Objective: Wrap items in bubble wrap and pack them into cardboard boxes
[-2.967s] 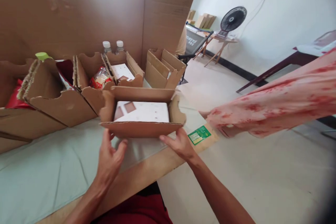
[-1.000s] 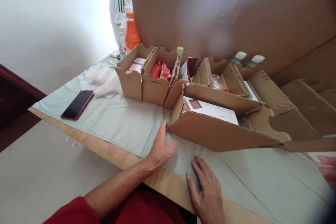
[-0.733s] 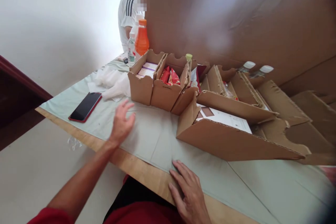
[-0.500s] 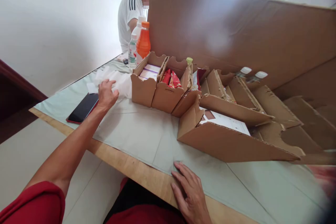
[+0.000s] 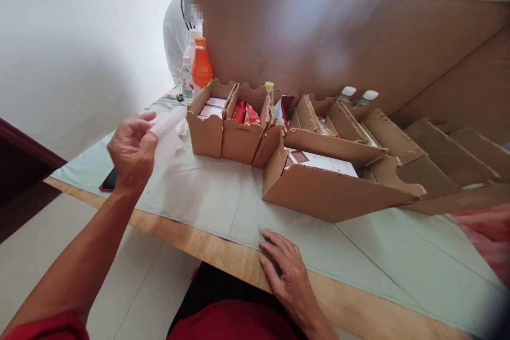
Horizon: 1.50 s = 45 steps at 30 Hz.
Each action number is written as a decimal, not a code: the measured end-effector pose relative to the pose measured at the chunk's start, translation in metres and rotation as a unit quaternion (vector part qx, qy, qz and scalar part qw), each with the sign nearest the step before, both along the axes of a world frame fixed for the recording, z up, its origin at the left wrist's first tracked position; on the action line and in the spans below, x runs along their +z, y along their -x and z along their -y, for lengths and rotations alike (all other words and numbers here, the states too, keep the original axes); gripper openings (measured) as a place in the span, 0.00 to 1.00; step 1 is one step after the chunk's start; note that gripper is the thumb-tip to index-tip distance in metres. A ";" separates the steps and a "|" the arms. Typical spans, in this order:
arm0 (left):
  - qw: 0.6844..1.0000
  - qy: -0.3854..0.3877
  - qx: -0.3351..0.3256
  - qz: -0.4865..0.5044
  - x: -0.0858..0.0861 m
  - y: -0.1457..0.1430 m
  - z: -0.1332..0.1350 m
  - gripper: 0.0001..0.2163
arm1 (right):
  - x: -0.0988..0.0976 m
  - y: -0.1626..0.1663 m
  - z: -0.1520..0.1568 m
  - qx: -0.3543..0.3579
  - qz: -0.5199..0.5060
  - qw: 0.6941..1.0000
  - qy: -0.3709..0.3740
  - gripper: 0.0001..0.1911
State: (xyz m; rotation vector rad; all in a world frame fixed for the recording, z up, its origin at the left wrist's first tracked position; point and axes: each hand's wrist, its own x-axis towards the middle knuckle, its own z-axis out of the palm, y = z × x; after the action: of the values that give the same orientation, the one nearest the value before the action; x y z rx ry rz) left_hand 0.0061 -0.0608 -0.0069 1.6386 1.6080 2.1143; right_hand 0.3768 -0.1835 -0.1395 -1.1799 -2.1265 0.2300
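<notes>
One plastic sheet now in left hand

- Table before you: wooden front edge, pale green cloth over top.
- On cloth: row of cardboard boxes; another box crosswise in front.
- Phone, your left, partly hidden.
- Your right hand: at front edge.

I have my left arm stretched forward, the left hand raised, its fingers bent and thumb pinched in against them. My right hand lies low, palm down, loosely spread.
</notes>
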 end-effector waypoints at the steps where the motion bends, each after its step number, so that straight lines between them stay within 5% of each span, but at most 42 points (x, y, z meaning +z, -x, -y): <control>1: 1.000 -0.005 -0.017 0.018 0.004 -0.010 0.015 0.03 | 0.002 0.001 -0.001 -0.004 -0.014 1.000 -0.006 0.13; 9: 0.972 0.094 -0.167 0.138 -0.008 -0.092 0.063 0.05 | 0.039 0.035 0.007 -0.004 -0.092 0.994 -0.058 0.37; 13: 0.943 0.140 -0.226 0.200 -0.015 -0.126 0.076 0.06 | 0.044 0.032 0.007 -0.023 -0.176 0.984 0.027 0.41; 16: 0.931 0.140 -0.255 0.222 -0.015 -0.141 0.086 0.07 | 0.045 0.022 0.007 -0.017 -0.309 0.932 0.188 0.39; 18: 0.927 0.140 -0.267 0.222 -0.016 -0.146 0.090 0.08 | 0.049 0.020 0.011 0.011 -0.364 0.892 0.269 0.26; 20: 0.926 0.150 -0.270 0.216 -0.019 -0.146 0.091 0.08 | 0.054 0.021 0.018 0.031 -0.414 0.854 0.314 0.14; 24: 0.898 0.237 -0.339 0.153 -0.031 -0.139 0.092 0.17 | 0.073 0.022 0.033 0.079 -0.567 0.743 0.347 0.17; 27: 0.847 0.340 -0.409 0.024 -0.049 -0.138 0.099 0.30 | 0.095 0.015 0.042 0.122 -0.644 0.675 0.340 0.17; 29: 0.821 0.394 -0.411 -0.043 -0.063 -0.141 0.107 0.24 | 0.109 0.007 0.045 0.134 -0.675 0.657 0.307 0.16; 35: 0.808 0.426 -0.400 -0.075 -0.073 -0.131 0.119 0.17 | 0.132 -0.028 0.050 0.074 -0.713 0.678 0.164 0.07; 41: 0.815 0.418 -0.400 -0.029 -0.050 -0.106 0.094 0.22 | 0.118 -0.049 0.052 0.018 -0.758 0.640 0.130 0.04; 45: 0.823 0.446 -0.339 -0.094 -0.060 -0.113 0.062 0.30 | 0.084 -0.053 0.049 -0.044 -0.792 0.588 0.159 0.08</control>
State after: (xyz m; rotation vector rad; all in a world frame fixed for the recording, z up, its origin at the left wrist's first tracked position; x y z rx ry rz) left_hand 0.1187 -0.1229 -0.0664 1.6665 1.3741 0.6890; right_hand 0.4296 -0.2328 -0.0553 -0.6201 -0.3788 1.1381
